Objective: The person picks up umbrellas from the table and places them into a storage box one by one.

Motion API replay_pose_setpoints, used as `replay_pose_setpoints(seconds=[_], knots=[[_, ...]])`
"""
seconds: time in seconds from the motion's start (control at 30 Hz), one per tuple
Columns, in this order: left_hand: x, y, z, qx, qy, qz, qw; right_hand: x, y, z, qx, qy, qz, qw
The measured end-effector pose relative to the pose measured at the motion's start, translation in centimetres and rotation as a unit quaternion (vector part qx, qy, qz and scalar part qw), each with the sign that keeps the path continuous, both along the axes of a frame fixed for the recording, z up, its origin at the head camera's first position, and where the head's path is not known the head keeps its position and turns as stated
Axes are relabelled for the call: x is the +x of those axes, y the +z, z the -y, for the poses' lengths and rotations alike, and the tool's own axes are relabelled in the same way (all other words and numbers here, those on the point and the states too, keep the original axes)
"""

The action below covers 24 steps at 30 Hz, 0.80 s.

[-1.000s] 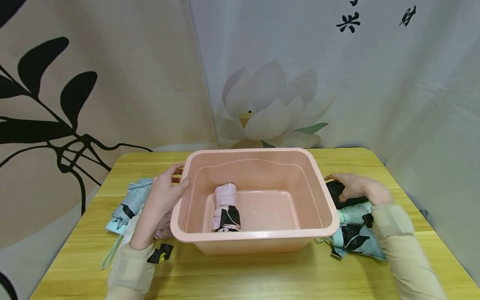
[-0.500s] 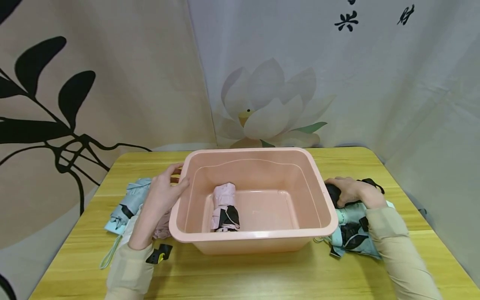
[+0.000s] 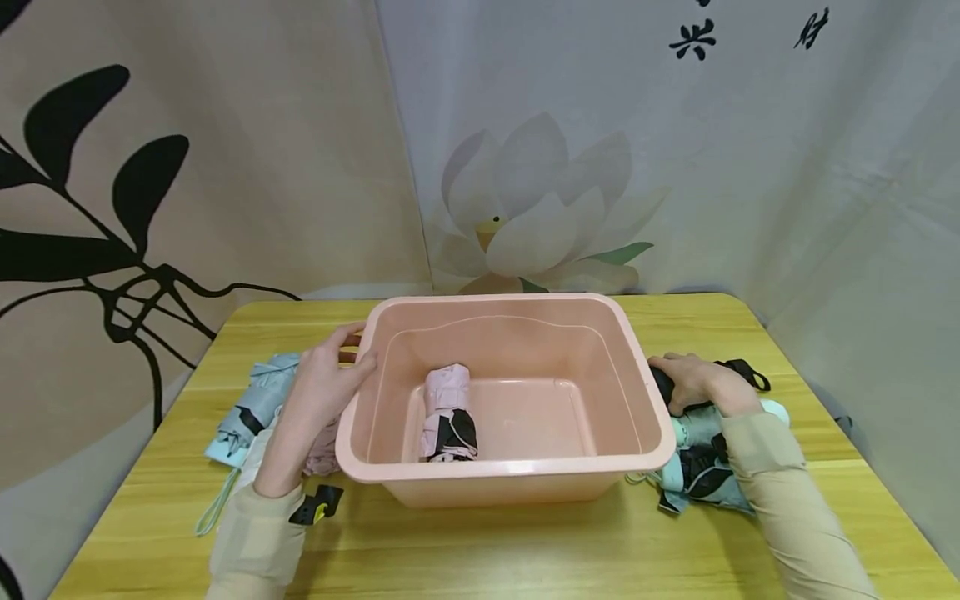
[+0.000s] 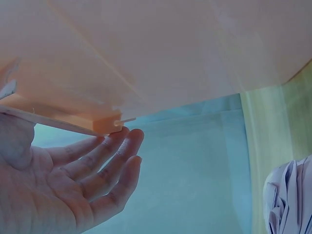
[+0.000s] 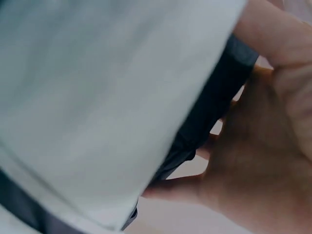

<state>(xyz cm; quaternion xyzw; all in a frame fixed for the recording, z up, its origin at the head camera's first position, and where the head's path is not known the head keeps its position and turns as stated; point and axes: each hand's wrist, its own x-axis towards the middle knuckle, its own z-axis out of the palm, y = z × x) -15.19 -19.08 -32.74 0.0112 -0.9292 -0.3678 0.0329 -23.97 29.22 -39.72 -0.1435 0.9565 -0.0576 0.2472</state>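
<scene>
My left hand (image 3: 326,383) holds the left rim of a pink plastic tub (image 3: 506,472), thumb over the rim and fingers beneath it in the left wrist view. Inside the tub, toward its left, lies a folded lilac umbrella (image 3: 447,392) with a black strap. To the right of the tub, my right hand (image 3: 697,383) grips a black folded umbrella (image 3: 662,383), mostly hidden by the hand; its wrist loop sticks out at the right. In the right wrist view, fingers and thumb curl round dark fabric (image 5: 207,102), and a pale green umbrella (image 5: 97,97) fills the foreground.
A blue folded umbrella (image 3: 258,400), a white one (image 3: 257,454) and a dusty pink one (image 3: 324,450) lie left of the tub. Under the right forearm are mint and blue umbrellas (image 3: 712,475). The wooden table (image 3: 480,550) meets a printed curtain (image 3: 315,167) behind.
My right hand has closed round the black umbrella and drawn slightly left toward the tub, and the umbrella's loop has come into sight. The left hand keeps its place on the rim.
</scene>
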Motion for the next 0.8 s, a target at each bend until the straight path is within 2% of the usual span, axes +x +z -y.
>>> replay_pose_setpoints(seconds=[0.23,0.8], knots=[[-0.1,-0.1,0.06,-0.002,0.002,0.002,1.0,-0.18,-0.18,0.34,0.024,0.003,-0.011,0.9996],[-0.16,0.01,0.03,0.003,0.005,0.007,1.0,-0.93,-0.4,0.4,0.034,0.009,-0.007,0.9994]])
